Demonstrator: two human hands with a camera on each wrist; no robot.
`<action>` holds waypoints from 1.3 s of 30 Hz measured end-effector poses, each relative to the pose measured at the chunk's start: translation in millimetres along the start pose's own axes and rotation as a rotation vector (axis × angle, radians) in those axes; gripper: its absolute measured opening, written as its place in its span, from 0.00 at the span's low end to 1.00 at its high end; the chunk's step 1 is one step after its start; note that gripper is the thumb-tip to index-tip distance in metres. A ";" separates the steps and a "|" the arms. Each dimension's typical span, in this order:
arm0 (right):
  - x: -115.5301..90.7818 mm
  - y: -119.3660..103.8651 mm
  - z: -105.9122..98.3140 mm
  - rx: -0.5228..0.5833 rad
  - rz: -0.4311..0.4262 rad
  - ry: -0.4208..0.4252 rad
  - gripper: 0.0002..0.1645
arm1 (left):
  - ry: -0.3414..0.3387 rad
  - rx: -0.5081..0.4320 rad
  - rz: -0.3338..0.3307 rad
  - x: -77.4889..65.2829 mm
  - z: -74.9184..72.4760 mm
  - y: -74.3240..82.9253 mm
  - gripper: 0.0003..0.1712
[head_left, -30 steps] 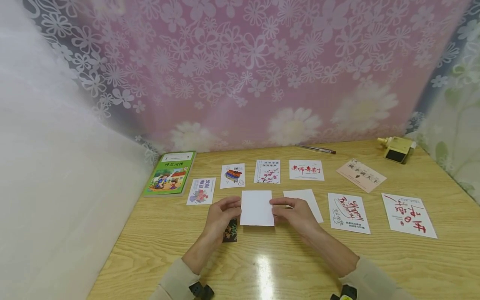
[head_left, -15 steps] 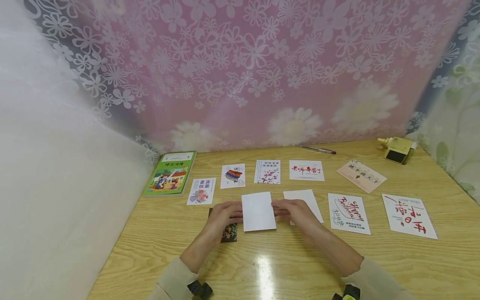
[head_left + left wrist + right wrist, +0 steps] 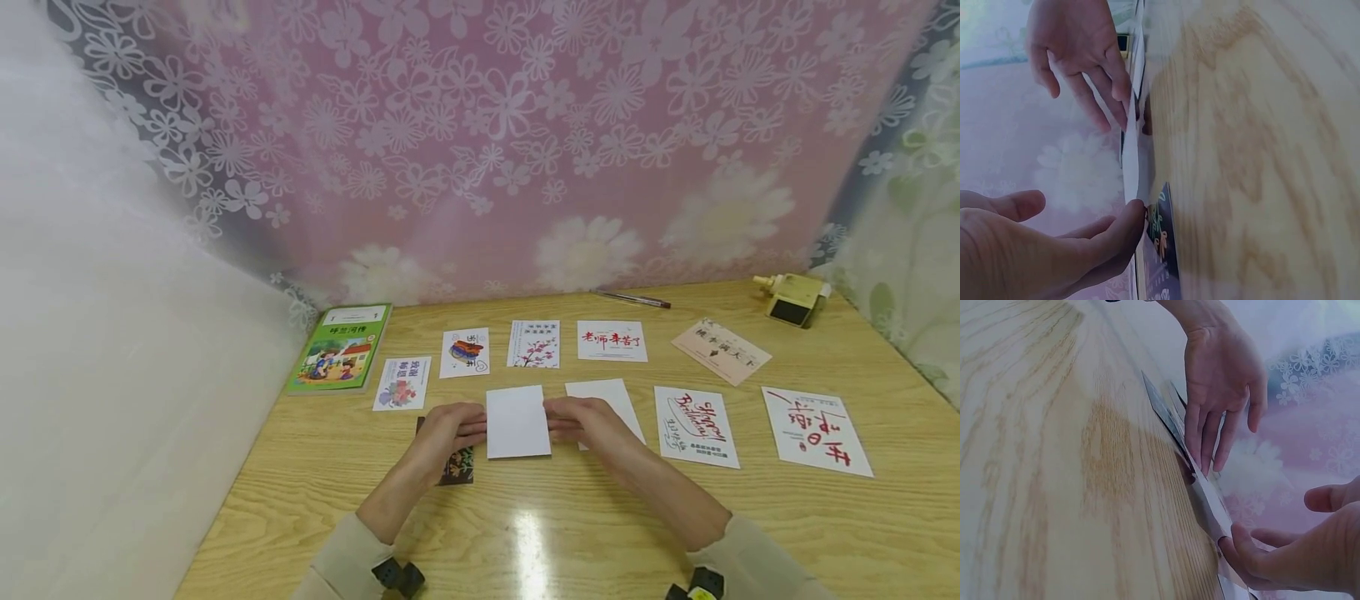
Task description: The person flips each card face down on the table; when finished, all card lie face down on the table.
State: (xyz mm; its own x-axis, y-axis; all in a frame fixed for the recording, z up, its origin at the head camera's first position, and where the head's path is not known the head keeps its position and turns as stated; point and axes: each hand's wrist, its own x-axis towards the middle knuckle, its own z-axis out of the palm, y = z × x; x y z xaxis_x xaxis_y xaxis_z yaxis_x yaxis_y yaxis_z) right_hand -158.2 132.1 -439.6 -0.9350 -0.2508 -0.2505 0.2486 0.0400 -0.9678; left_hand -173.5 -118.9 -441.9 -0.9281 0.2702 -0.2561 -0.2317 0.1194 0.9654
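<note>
Left hand [image 3: 448, 432]: straight-fingered, unclenched, touching left edge of blank card [image 3: 517, 422] (thumb apart).
Right hand [image 3: 594, 423]: likewise, right edge.
Near-side room: wooden tabletop [image 3: 465, 542].

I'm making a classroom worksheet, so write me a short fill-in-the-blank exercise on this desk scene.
1. The plain card between the left hand and the right hand has a ____ upper face.
2. The illustrated book has a mainly ____ cover.
3. In the head view, the dark card is partly hidden by the ____ hand.

Missing words: white; green; left.
</note>
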 end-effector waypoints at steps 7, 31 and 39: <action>-1.5 -0.9 2.3 0.010 -0.003 -0.039 0.32 | -0.010 0.010 0.001 -2.7 3.4 3.8 0.31; -3.5 -2.5 5.0 0.030 -0.023 -0.031 0.32 | -0.002 0.009 -0.008 -5.8 3.3 3.4 0.30; -1.3 -6.2 9.8 0.080 -0.041 -0.060 0.32 | 0.000 0.008 -0.004 -8.0 4.3 4.7 0.31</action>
State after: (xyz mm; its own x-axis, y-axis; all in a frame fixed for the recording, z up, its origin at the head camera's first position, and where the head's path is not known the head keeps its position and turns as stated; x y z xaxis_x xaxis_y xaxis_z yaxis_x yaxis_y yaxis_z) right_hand -156.1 122.7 -433.0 -0.9287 -0.3083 -0.2060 0.2316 -0.0485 -0.9716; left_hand -165.9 -116.4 -435.5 -0.9273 0.2692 -0.2602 -0.2333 0.1281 0.9639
